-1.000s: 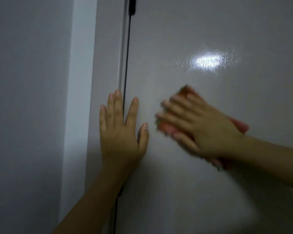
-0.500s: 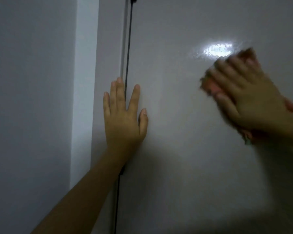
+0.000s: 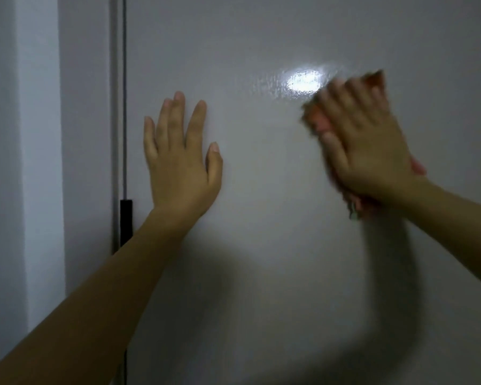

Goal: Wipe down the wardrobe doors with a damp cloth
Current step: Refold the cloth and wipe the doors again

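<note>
A glossy white wardrobe door (image 3: 261,259) fills most of the view, with a bright light reflection on a wet streaked patch near its upper middle. My left hand (image 3: 181,159) lies flat on the door with straight fingers, just right of the door's left edge. My right hand (image 3: 364,143), blurred by motion, presses a pink-orange cloth (image 3: 317,119) against the door with spread, straight fingers. The cloth shows at my fingertips and below my palm; the rest is hidden under the hand.
A dark vertical gap (image 3: 124,93) with a black piece (image 3: 126,222) on it separates this door from a narrower panel (image 3: 84,134) on the left. Further left stands a pale wall or frame (image 3: 20,162). My arms cast shadows low on the door.
My right hand swept the cloth from the door's middle up and to the right, near the reflection. The view shifted, so my left hand now lies right of the gap, no longer across it.
</note>
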`<action>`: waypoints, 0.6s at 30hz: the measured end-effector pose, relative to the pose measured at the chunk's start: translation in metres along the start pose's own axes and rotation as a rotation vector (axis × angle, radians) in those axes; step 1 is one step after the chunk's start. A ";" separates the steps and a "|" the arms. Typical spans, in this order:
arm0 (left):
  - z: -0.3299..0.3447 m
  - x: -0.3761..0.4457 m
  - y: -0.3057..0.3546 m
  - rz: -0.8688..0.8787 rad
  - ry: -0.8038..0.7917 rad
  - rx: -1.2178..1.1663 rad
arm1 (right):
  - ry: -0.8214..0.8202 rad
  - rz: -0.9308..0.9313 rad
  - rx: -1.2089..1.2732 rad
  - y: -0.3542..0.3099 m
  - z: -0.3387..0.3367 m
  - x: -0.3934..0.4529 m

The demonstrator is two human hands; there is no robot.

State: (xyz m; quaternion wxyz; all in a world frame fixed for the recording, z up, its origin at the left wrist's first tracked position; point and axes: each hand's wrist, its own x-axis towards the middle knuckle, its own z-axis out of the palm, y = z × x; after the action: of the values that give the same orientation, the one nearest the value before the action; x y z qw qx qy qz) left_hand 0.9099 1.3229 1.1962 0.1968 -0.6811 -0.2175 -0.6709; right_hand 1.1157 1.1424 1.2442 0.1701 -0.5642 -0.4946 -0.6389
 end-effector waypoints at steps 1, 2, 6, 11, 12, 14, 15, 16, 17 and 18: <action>0.000 -0.001 0.000 0.004 0.006 0.002 | 0.018 0.148 -0.014 0.015 -0.004 0.011; 0.000 -0.001 0.000 0.006 0.013 0.002 | 0.053 0.281 -0.014 0.020 -0.005 0.020; -0.001 0.000 0.001 0.002 0.026 0.004 | 0.118 0.376 0.035 -0.037 0.006 0.008; -0.002 0.000 0.002 0.000 0.032 -0.010 | -0.130 -0.369 0.036 -0.037 -0.001 -0.062; -0.003 -0.001 0.002 0.000 0.027 -0.010 | -0.128 -0.358 0.022 -0.015 -0.004 -0.055; -0.004 -0.001 0.001 -0.001 0.020 -0.007 | -0.038 -0.136 0.010 0.028 -0.007 -0.029; -0.005 -0.001 0.000 0.000 0.019 -0.007 | 0.007 0.031 0.011 0.047 -0.010 -0.013; -0.006 -0.001 0.001 -0.004 0.018 -0.010 | 0.039 0.207 0.018 0.061 -0.014 0.002; -0.008 0.000 0.002 -0.017 0.018 -0.014 | 0.070 0.369 0.029 0.067 -0.014 0.015; -0.009 -0.001 0.005 -0.041 0.020 -0.021 | 0.102 0.492 0.037 0.061 -0.011 0.023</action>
State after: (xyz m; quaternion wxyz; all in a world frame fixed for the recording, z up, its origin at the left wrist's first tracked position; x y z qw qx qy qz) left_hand 0.9054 1.3133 1.1959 0.1781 -0.6717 -0.2225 -0.6838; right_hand 1.1499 1.1131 1.2935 0.3553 -0.6316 -0.3446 -0.5968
